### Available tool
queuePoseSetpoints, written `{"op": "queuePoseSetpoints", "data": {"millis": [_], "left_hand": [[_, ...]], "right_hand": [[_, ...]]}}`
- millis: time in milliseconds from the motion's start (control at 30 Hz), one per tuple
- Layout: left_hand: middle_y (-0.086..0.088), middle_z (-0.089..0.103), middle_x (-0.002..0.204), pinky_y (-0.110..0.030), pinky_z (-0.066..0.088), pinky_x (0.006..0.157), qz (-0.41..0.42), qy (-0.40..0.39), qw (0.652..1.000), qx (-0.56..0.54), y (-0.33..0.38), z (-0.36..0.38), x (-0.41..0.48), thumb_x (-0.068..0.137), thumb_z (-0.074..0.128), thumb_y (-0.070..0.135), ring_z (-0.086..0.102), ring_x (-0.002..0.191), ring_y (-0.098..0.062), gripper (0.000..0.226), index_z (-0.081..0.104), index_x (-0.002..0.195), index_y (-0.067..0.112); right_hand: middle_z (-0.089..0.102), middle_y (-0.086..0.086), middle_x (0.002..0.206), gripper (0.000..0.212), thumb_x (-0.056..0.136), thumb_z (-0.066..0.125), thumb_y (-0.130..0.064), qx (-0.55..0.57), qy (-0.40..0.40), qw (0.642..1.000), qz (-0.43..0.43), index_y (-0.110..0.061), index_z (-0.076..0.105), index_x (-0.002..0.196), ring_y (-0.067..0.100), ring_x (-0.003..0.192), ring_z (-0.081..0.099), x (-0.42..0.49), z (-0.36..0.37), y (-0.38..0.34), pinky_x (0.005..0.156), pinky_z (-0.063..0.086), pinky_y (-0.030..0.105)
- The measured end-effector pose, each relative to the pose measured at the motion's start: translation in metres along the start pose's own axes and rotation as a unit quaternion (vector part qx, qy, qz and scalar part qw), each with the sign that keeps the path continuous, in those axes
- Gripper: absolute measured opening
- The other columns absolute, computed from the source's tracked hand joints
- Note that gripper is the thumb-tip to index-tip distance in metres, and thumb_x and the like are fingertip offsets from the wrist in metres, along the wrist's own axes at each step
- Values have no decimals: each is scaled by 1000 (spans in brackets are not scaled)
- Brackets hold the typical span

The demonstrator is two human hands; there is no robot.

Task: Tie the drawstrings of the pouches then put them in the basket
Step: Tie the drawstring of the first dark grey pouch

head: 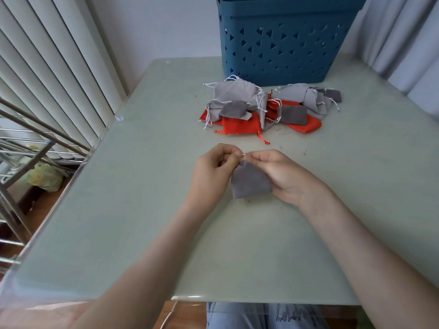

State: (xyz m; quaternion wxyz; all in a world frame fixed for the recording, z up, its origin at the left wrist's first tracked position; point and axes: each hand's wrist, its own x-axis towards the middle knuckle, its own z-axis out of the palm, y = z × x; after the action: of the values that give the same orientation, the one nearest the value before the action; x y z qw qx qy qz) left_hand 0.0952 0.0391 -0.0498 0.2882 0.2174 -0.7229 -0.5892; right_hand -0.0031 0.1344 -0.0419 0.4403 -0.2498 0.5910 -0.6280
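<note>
A small dark grey pouch [250, 182] lies on the pale green table [142, 198] between my hands. My left hand [211, 172] and my right hand [282, 174] both pinch its drawstring [242, 155] at the gathered top, fingertips almost touching. Beyond them a pile of pouches [266, 108] in light grey, dark grey and red lies loose, strings trailing. The blue basket [282, 43] with triangular holes stands behind the pile at the table's far edge.
Vertical blinds [47, 67] and a metal rack [28, 148] stand off the table's left edge. Curtains [403, 39] hang at the back right. My legs [261, 317] show below the near edge.
</note>
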Motion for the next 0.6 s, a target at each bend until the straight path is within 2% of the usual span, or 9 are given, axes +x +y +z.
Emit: {"op": "queuePoseSetpoints", "data": {"millis": [133, 233, 300, 400, 467, 533, 600], "left_hand": [[14, 62, 68, -13, 44, 69, 19, -26, 998, -57, 6, 0, -3, 93, 54, 4, 55, 70, -3, 17, 63, 82, 14], [14, 63, 71, -17, 45, 72, 29, -45, 995, -90, 7, 0, -4, 93, 54, 3, 56, 72, -5, 19, 63, 82, 16], [14, 63, 73, -20, 45, 74, 51, -56, 994, -85, 6, -1, -3, 93, 55, 5, 56, 74, -7, 18, 63, 82, 18], [17, 61, 76, -23, 42, 74, 123, -61, 990, -22, 3, -3, -3, 91, 58, 16, 54, 76, -8, 13, 62, 83, 26], [22, 60, 80, -18, 40, 74, 195, -43, 979, 52, 0, -5, -2, 89, 56, 23, 52, 77, -5, 11, 60, 84, 30], [21, 58, 85, -16, 41, 74, 265, -21, 955, 130, -4, -6, -1, 90, 52, 21, 51, 79, -6, 11, 59, 87, 28], [17, 55, 78, -14, 41, 74, 283, -6, 945, 162, -6, -6, -1, 90, 51, 18, 50, 79, -7, 11, 60, 90, 23]], "right_hand": [[68, 3, 69, 18, 94, 45, -5, 107, -50, 992, 38, -3, 61, 87, 9, 59, 64, -2, -2, -3, 56, 53, 19], [66, 2, 65, 13, 88, 47, -3, 143, -63, 986, 55, -5, 60, 85, 8, 55, 63, -4, -3, -4, 51, 51, 19], [65, 0, 62, 19, 93, 43, -2, 145, -69, 986, 56, -6, 59, 84, 6, 52, 62, -5, -5, -5, 49, 49, 18], [63, -1, 63, 18, 93, 44, -6, 120, -78, 989, 47, -6, 60, 84, 6, 55, 59, -7, -8, -5, 53, 49, 17], [62, 2, 68, 14, 84, 52, -13, 97, -76, 992, 39, -6, 63, 83, 11, 62, 57, -5, -11, -3, 62, 48, 22], [60, 4, 70, 16, 75, 57, -18, 81, -70, 994, 33, -8, 70, 76, 14, 67, 51, -4, -13, -2, 68, 42, 27], [58, 1, 66, 13, 73, 60, -19, 59, -62, 996, 21, -10, 70, 72, 11, 63, 46, -5, -13, -4, 66, 36, 27]]}}
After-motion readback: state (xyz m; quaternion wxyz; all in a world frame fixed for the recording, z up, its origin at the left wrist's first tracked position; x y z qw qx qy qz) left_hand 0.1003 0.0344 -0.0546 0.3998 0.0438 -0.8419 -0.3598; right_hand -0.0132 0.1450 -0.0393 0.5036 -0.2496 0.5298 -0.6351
